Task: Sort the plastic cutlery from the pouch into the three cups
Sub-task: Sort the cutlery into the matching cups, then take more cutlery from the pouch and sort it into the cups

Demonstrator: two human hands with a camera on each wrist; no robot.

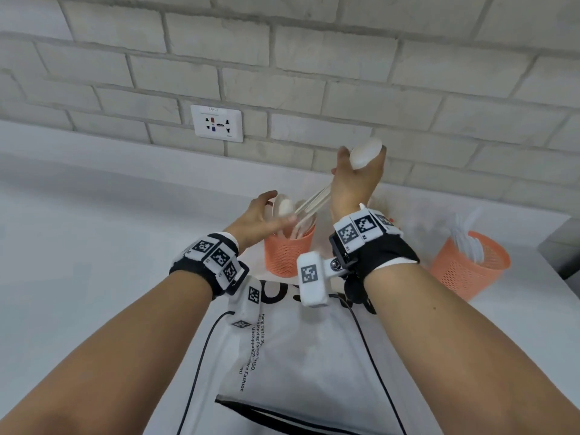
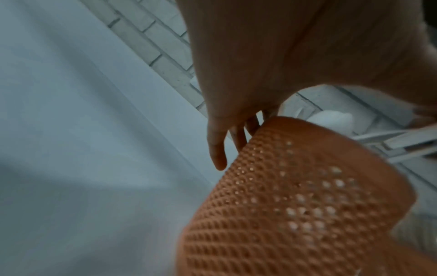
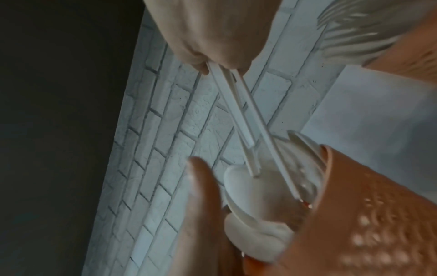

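My right hand [image 1: 357, 174] grips a few white plastic spoons [image 1: 365, 155] by their necks, bowls up. Their handles [image 3: 238, 115] slant down-left into the middle orange mesh cup [image 1: 288, 249], which holds several spoons [image 3: 248, 196]. My left hand [image 1: 266, 211] reaches over that cup's rim with fairly straight fingers [image 2: 217, 149], touching the spoon bowls inside. In the left wrist view the cup [image 2: 307, 196] fills the lower right. The white printed pouch [image 1: 314, 356] lies flat under my forearms. A second orange cup [image 1: 467, 265] with white cutlery stands at the right.
A third cup with forks [image 3: 354, 33] shows behind my right wrist. The white counter [image 1: 94, 230] ends at a brick wall with a socket [image 1: 217, 123]. Black wrist cables [image 1: 201, 356] trail over the pouch. A grey edge [image 1: 561, 243] lies far right.
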